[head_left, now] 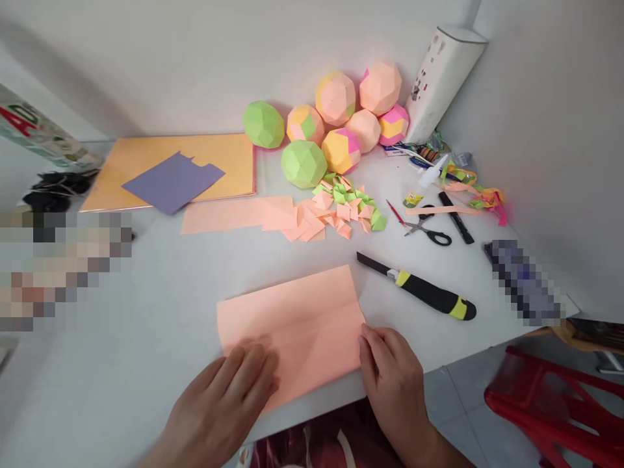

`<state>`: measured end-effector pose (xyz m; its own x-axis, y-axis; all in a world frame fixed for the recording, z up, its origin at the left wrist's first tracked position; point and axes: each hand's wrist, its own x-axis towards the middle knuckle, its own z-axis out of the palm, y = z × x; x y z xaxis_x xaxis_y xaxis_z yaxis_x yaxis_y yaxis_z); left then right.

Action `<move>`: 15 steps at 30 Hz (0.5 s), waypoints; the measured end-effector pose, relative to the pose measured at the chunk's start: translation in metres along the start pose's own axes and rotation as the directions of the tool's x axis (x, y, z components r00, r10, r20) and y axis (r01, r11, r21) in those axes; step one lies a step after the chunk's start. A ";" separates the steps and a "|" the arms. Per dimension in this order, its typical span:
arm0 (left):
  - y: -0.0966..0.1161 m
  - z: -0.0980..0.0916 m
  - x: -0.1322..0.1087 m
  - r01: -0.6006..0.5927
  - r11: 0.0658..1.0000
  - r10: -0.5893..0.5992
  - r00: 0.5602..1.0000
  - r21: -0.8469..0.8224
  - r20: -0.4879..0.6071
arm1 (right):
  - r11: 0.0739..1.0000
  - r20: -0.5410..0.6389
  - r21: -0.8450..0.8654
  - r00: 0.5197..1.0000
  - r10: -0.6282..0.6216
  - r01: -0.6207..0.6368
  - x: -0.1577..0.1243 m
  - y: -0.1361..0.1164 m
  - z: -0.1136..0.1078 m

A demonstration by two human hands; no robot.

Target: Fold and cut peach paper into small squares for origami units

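Note:
A peach paper sheet (pixel 297 318) with faint crease lines lies on the white table near its front edge. Resting on the sheet's lower left part is my left hand (pixel 229 393), its fingers together and bent, their tips partly hidden. At the sheet's right edge, my right hand (pixel 392 370) pinches the paper between thumb and fingers. A black and yellow utility knife (pixel 431 294) lies to the right of the sheet, blade pointing up and left. Behind the sheet are peach paper strips (pixel 234 214) and a pile of small folded green and peach pieces (pixel 346 205).
Several faceted paper balls (pixel 335 99) stand against the wall. Scissors (pixel 429 227), a black pen-like tool (pixel 456 218) and a phone (pixel 524 279) lie at right. Purple paper (pixel 173 183) rests on orange sheets (pixel 229 162) at back left. A red stool (pixel 550 396) stands beyond the table edge.

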<state>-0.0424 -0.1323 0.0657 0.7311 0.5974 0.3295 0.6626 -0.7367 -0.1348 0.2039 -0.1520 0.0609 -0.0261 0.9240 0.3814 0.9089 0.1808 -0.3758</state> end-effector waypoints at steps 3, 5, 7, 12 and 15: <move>-0.001 0.002 0.000 -0.035 0.999 0.037 0.998 -0.034 0.045 | 1.000 0.044 -0.009 0.999 -0.001 0.001 0.000 0.000 0.000; -0.001 0.005 -0.001 -0.047 0.997 0.051 0.996 -0.054 0.077 | 1.000 0.062 -0.011 0.998 -0.003 0.004 0.000 0.001 0.000; -0.001 0.007 -0.003 -0.012 0.995 0.021 0.996 -0.097 0.090 | 1.000 0.065 -0.017 0.998 -0.017 0.018 -0.001 0.003 0.000; -0.006 0.012 -0.003 -0.049 0.946 0.102 0.983 -0.321 0.151 | 0.998 0.077 -0.041 0.996 -0.039 0.042 0.000 0.004 -0.001; -0.010 0.013 0.000 -0.074 0.909 0.174 0.961 -0.410 0.214 | 0.999 0.086 -0.030 0.996 -0.035 0.037 0.002 0.003 -0.003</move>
<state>-0.0472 -0.1209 0.0551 0.8529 0.5136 0.0936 0.4822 -0.8437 0.2361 0.2083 -0.1506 0.0632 -0.0934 0.9429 0.3198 0.9194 0.2049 -0.3358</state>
